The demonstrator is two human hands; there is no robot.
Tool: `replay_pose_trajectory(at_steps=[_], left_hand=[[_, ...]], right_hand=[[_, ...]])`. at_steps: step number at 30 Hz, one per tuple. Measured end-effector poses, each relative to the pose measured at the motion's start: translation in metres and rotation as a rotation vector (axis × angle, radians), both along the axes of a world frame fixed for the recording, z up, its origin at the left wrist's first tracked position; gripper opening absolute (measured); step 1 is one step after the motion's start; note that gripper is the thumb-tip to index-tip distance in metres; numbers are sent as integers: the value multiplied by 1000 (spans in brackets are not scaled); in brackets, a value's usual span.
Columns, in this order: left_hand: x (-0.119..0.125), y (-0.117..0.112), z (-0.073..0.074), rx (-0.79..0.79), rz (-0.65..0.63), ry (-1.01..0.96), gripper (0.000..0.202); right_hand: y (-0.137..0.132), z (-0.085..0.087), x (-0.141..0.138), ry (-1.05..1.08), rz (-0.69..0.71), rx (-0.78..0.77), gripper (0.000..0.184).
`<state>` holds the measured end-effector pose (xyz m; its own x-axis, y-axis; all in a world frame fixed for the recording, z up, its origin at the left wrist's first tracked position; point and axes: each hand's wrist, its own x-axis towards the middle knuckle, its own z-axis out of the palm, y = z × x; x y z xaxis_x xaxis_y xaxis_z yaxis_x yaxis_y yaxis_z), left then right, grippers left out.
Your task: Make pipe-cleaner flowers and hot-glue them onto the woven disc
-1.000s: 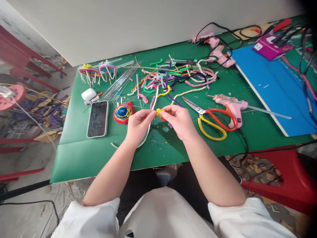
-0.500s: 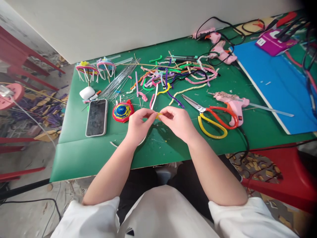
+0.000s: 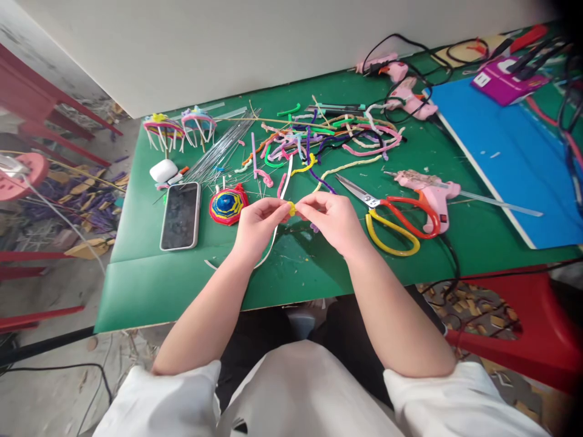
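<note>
Between my fingertips is a small yellow piece of pipe cleaner, bent into a little bunch. My left hand pinches it from the left. My right hand has its thumb and fingers closed at the piece's right side; the fingers hide part of it. A narrow white strip runs beneath my left hand and curves toward my left forearm. Left of that hand lies a round red, yellow and blue wound piece. Scissors with one red and one yellow handle lie to the right of my right hand.
Loose coloured pipe cleaners and thin wires cover the table's back middle. A phone and white case lie left. Right are a pink glue gun, blue board, purple power block and cables.
The yellow piece shows more between my fingertips, and my right hand's fingers have shifted slightly. A bit of purple pipe cleaner now shows beneath my right hand. The whole view has drifted slightly.
</note>
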<state>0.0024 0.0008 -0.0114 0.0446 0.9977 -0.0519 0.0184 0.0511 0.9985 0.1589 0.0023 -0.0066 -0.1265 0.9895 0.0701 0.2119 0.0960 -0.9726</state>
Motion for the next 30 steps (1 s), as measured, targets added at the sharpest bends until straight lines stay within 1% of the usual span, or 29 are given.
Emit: replay_pose_trajectory(at_steps=[2,5,11,15,19,22,24,27,29,30], left_hand=[[0,0,-1,-2,-3,-11,18],[1,0,-2,31,-6,-35,25],[3,-2,1,72,-22,-132,36],[4,-3,1,100,-32,-128,36],[4,-1,-2,83,-28,-141,35],[3,0,-3,31,-16,-196,33],[1,1,-2,-49,-14,-257,33],[-1,2,1,-180,-51,-345,32],[-2,2,3,-229,-84,-377,29],[-2,1,3,-242,-98,-385,28]], right_hand=[[0,0,-1,-15,1,-9,14],[0,0,-3,5,11,-55,13],[0,1,-3,175,53,-166,10],[0,-2,-8,290,31,-236,10],[1,-10,-12,316,-9,-235,12],[2,-11,-8,244,5,-141,12],[1,-8,-3,136,29,-17,11],[-1,-1,4,-47,70,209,20],[-3,2,5,-139,81,341,17],[-4,3,4,-170,70,384,15]])
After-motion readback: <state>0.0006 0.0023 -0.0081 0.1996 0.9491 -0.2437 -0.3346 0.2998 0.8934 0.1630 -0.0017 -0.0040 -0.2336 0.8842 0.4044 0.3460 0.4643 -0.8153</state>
